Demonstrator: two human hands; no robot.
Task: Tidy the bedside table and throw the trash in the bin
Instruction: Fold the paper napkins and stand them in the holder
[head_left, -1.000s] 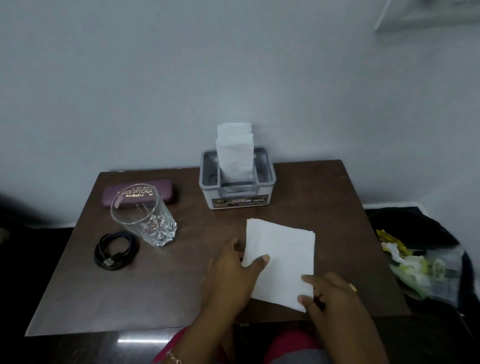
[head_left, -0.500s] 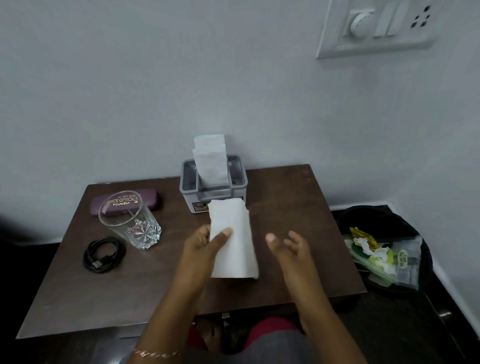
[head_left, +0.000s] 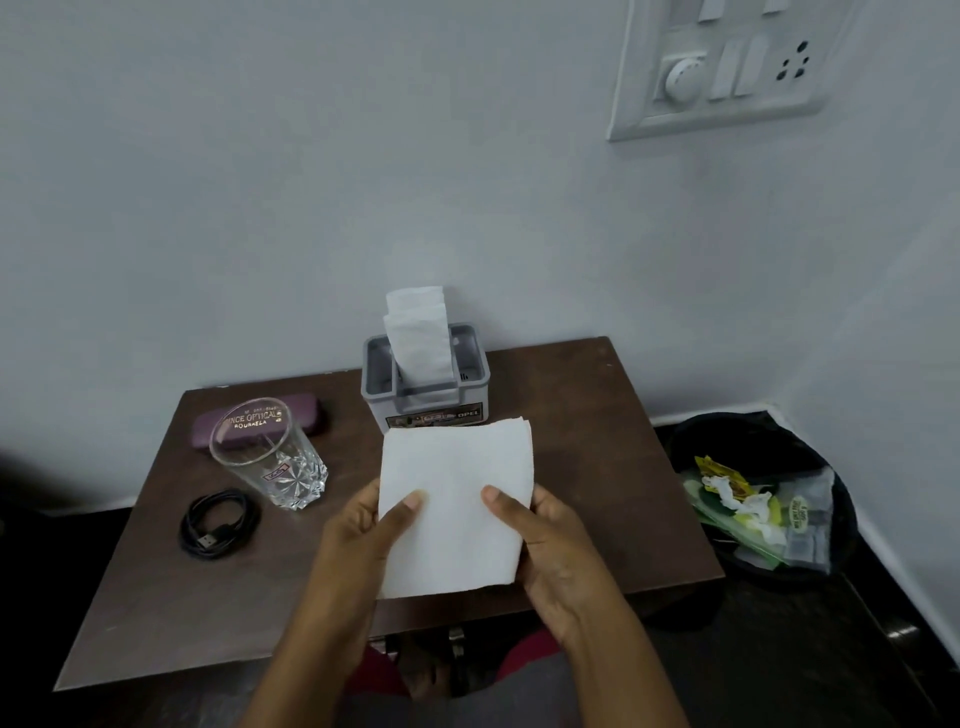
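Observation:
A white folded tissue (head_left: 457, 499) is held up above the brown bedside table (head_left: 587, 415). My left hand (head_left: 358, 535) grips its left edge with the thumb on top. My right hand (head_left: 545, 530) grips its right edge the same way. Behind the tissue stands a grey tissue holder (head_left: 425, 384) with white tissues sticking up. A black bin (head_left: 758, 499) with wrappers inside sits on the floor to the right of the table.
A clear glass (head_left: 270, 457) stands at the table's left, with a purple spectacle case (head_left: 260, 423) behind it and a coiled black cable (head_left: 218, 522) in front. A switchboard (head_left: 727, 67) is on the wall above.
The tissue lay flat on the table, then my left hand lifted it alone. Now my right hand has joined and both hold it spread out in the air.

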